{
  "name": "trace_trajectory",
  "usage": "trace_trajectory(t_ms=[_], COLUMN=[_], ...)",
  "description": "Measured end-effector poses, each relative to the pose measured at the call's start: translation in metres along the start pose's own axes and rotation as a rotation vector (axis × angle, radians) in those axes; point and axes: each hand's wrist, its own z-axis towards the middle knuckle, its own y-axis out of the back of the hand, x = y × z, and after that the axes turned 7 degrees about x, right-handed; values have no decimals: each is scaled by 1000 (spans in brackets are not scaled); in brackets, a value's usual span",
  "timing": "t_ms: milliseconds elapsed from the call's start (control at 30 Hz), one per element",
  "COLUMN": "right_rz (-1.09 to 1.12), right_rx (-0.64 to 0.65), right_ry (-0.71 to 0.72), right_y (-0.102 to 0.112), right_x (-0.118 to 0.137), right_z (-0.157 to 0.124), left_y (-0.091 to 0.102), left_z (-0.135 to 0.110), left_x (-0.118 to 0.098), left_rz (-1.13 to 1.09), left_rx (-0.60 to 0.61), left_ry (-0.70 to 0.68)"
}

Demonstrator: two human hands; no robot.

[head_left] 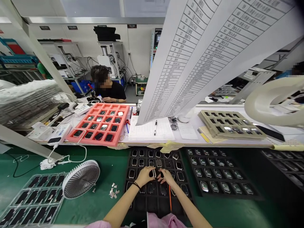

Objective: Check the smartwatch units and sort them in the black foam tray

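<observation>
Above the black tray (140, 204) on the green bench (85, 209), the head camera shows the left hand (145, 175) pinching a pale-rimmed watch case (154, 173) between thumb and fingers. The right hand (167, 177) sits just beside it with bent fingers; whether they touch the case or grip anything, I cannot tell. More cases lie in the compartments directly beneath and around both hands.

The hold looks small, so a slip of the left fingers could drop the case onto its neighbours and scuff them. An orange stick (170, 199) lies close to the right forearm; a careless sweep of that arm could roll it across the cases. Left of the tray, loose white scraps (114, 191) lie near a fan (81, 180); a draught from it, if running, might scatter them. On the shelf, the pink tray (120, 128) reaches the front edge, where a bump could shift it.
</observation>
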Motion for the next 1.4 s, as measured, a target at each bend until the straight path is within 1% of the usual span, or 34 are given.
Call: trace_trajectory(t_ms=[100,167,233,333,400,467,567,667,733,800,900,1000,1067,1100,1167,1233,1267,1300,1400], right_rz=[-210,-338,-451,-599,-689,-769,-862,-924,-963,-964,-862,-778,-746,-732,-715,-711,-732,-741,-783], right_rx=[-119,-172,-210,-258,-304,-370,-474,-521,-497,-465,-465,-483,-490,-494,-518,-565,-614,-633,-624], right_ry=[95,154,188,243,280,287,242,180,128,99,145,222,297,343,443,555,666,720,782], right_y=[4,1,-4,-11,-12,-9,-1,5,5,2,-5,-7,-3,1,10,21,26,31,43], right_x=[-5,-9,-12,-16,-19,-22,-32,-47,-57,-65,-71,-67,-56,-45,-13,34,61,89,168], right_z=[10,11,9,0,-9,-20,-39,-56,-65,-71,-78,-82,-84,-84,-83,-78,-74,-69,-42], left_y=[-3,-1,4,6,3,-2,-6,-2,0,-1,-4,-7,-9,-9,-11,-14,-16,-19,-27], left_z=[2,-5,-16,-36,-45,-48,-48,-55,-67,-82,-96,-91,-80,-75,-67,-62,-60,-59,-53], left_x=[5,11,21,37,47,54,63,73,82,92,102,99,90,85,73,59,52,43,16], left_rz=[94,149,202,265,287,330,402,418,427,430,417,414,411,404,378,345,330,317,288], left_rx=[14,-5,-28,-32,-22,-27,-48,-93,-159,-197,-209,-277,-332,-355,-380,-372,-354,-323,-150], left_ry=[23,41,65,75,66,51,15,33,87,127,150,203,213,197,134,70,48,32,-5])
